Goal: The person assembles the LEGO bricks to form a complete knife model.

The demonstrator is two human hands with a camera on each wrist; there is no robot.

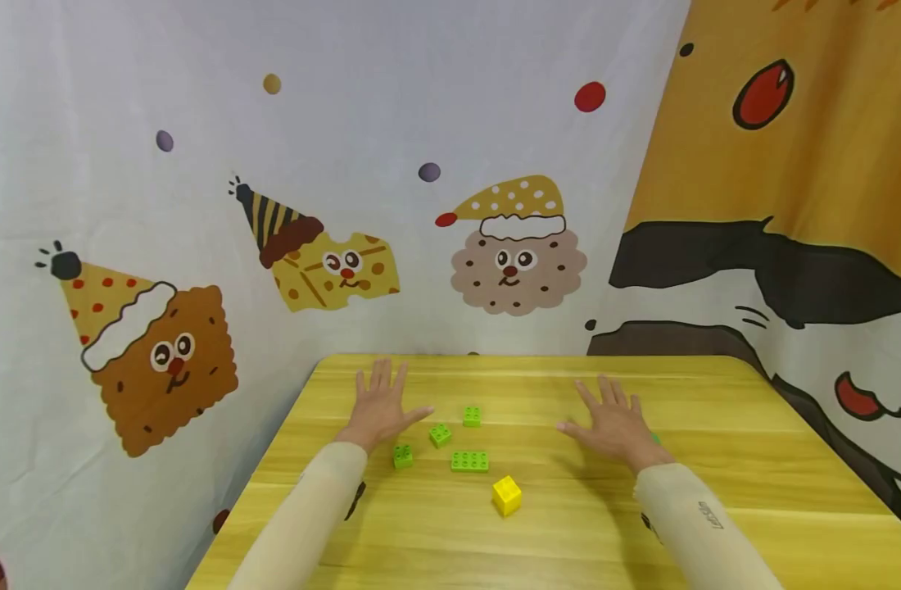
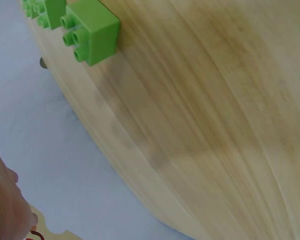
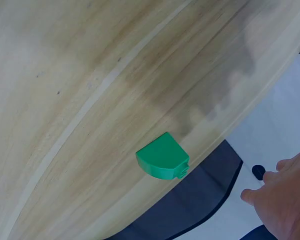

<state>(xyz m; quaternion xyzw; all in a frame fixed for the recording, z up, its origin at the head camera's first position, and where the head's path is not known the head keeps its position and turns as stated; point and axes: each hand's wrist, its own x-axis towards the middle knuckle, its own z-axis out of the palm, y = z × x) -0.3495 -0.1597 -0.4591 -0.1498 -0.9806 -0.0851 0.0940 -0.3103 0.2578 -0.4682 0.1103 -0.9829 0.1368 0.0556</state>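
Fingers spread, my left hand (image 1: 379, 412) hovers over the left side of the table and holds nothing. Just right of its wrist lies a small light green building brick (image 1: 402, 456), and two more like it, a tilted one (image 1: 440, 435) and a farther one (image 1: 472, 416), lie beyond. A longer light green brick (image 1: 469, 461) lies mid-table, with a yellow brick (image 1: 506, 495) nearer me. On the right, my empty right hand (image 1: 614, 424) is also spread above the table. A darker green block with a rounded side (image 3: 162, 157) lies below it, mostly hidden by that hand in the head view.
The wooden table (image 1: 554, 549) has rounded far corners. Close behind it hangs a white cloth (image 1: 391, 123) printed with cartoon biscuits and cheese; an orange and black printed part (image 1: 716, 164) covers the right. Hand shadows fall on the tabletop.
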